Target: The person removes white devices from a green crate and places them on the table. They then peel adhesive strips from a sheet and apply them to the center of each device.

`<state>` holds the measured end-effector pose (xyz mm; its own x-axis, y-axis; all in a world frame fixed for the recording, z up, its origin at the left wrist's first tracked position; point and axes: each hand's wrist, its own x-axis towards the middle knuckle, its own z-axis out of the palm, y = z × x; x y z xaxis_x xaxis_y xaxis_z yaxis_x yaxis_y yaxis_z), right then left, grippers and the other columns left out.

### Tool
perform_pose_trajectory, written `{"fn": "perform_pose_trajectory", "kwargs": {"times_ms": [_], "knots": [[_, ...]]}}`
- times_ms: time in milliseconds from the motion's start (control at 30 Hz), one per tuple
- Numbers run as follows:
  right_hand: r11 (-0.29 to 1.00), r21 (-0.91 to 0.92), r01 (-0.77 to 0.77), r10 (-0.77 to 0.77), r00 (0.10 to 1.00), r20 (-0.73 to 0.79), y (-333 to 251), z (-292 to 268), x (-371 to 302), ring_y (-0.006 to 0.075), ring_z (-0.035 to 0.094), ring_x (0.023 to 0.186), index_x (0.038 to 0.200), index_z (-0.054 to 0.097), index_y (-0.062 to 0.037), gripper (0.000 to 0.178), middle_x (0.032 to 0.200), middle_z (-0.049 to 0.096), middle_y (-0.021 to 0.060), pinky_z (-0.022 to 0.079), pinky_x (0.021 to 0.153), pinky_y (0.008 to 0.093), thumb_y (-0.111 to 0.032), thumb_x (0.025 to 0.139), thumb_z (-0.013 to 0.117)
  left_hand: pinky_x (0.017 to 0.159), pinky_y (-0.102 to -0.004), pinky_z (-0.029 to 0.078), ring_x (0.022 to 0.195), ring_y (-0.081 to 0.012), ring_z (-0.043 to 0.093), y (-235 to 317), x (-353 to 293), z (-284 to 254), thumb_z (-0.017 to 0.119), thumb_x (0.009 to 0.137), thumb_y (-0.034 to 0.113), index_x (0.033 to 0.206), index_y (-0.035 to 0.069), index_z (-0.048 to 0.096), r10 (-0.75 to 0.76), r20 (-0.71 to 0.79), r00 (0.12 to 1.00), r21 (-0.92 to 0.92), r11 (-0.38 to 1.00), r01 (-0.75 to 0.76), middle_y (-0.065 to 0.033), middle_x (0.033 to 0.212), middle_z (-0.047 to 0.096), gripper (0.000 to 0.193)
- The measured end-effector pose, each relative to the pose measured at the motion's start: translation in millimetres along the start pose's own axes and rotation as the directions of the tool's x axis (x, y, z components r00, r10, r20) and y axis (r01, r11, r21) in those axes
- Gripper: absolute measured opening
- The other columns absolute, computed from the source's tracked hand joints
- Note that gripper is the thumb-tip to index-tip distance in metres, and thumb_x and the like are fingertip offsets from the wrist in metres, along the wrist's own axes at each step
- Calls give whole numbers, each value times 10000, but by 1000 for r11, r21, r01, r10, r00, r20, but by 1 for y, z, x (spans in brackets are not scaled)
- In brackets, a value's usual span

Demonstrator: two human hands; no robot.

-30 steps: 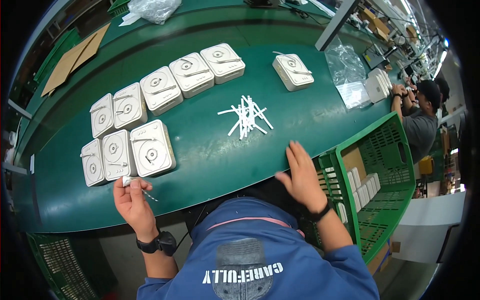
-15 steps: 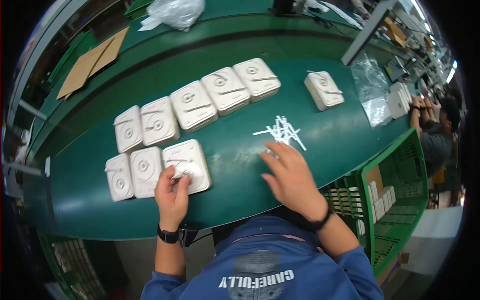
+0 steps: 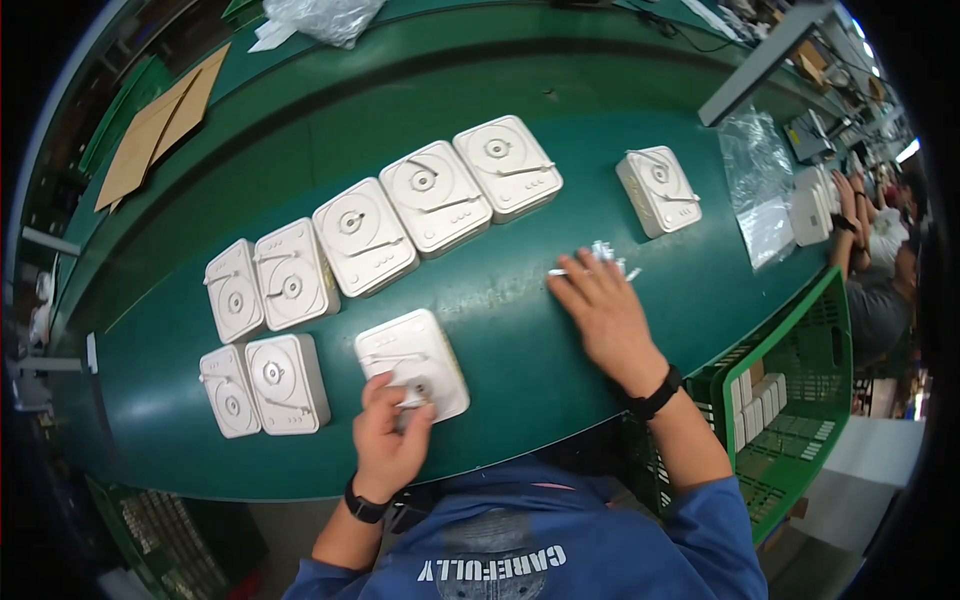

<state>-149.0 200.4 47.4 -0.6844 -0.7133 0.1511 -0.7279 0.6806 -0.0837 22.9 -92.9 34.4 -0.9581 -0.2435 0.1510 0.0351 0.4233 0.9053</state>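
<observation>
My left hand (image 3: 391, 432) is closed in a pinch at the hub of a white turntable-shaped device (image 3: 425, 342) lying face up on the green table. A small pale part shows between thumb and fingers; its shape is mostly hidden. Over a small pile of white strips (image 3: 602, 250) my right hand (image 3: 603, 310) lies with fingers stretched out, covering most of the pile. Left of the pinched device, apart from it, is another such device (image 3: 284, 375) with one more beside it. Several more, such as this device (image 3: 365, 240), form a slanting row behind.
A lone device (image 3: 660, 190) stands at the far right, near clear plastic bags (image 3: 757, 190). A green crate (image 3: 790, 370) holding white boxes is against the table's right front edge. Cardboard sheets (image 3: 165, 130) lie at the back left. Another person (image 3: 880, 270) works at right.
The device under my left hand has slid right and nearer, away from its neighbour, with the hand still at its hub. My right hand has moved forward onto the white strips.
</observation>
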Motion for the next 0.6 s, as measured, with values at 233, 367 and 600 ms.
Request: {"fn": "perform_pose_trajectory", "kwargs": {"times_ms": [233,367,600], "knots": [[844,496,-205,293,950,-105,-19,-30,-8,384,544,1312,1321,625,-41,435,1416,574,188,453,1098,452,26,891,623,986,-398,515,707,-217,663,33,0,51,798,854,36,979,22,625,105,194,975,-126,989,-81,-73,759,652,214],[467,829,-307,309,935,172,-43,-21,-14,388,580,1250,1317,615,-20,408,1361,603,197,479,1061,420,-9,910,646,1004,-407,490,755,-193,683,50,6,77,766,882,25,1001,20,601,101,320,942,-242,970,-22,-83,822,691,203],[635,769,-77,185,981,-54,-26,0,-26,381,617,1196,1311,611,3,397,1306,630,219,496,1015,407,-51,922,666,1071,-433,455,770,-159,658,60,16,64,654,974,4,1076,37,534,-154,45,987,-504,850,155,-92,852,680,161]]}}
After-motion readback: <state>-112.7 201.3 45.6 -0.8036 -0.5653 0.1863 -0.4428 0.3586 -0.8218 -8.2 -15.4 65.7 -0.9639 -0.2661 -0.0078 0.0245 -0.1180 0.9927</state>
